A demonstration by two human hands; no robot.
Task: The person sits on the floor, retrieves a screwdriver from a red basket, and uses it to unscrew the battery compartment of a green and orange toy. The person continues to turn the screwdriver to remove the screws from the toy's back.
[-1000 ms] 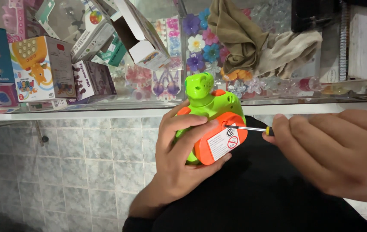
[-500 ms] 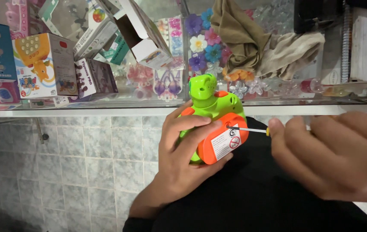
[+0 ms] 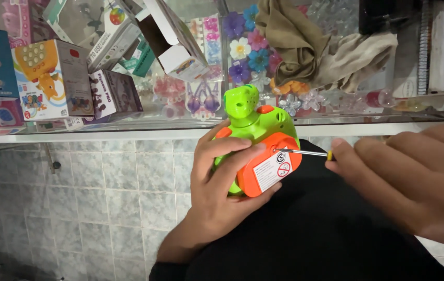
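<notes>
Two bare hands meet at the centre of the frame over a bright green and orange plastic toy shaped like a small animal. The left hand, coming up from the lower middle, has its fingers wrapped closed around the toy, thumb beneath the orange base and the others across the green body, tipping it so the orange underside with its white sticker faces right. The right hand, filling the right side of the frame, pinches a thin metal screwdriver with a yellow and black handle between closed fingers; most of the handle is hidden in the grip. Its tip sits at a small hole near the upper edge of the orange base, so the step in hand looks to me like working a screw in that base, though the screw itself is too small to make out. What this calls for next, I would judge, is keeping the shaft square to the hole while the left hand steadies the toy. Behind the hands, across the upper frame, runs a glass-topped bench showing cardboard toy boxes at upper left, coloured plastic flower clips at upper centre and a crumpled brown cloth at upper right. Pale grey tiles cover its front at lower left.
</notes>
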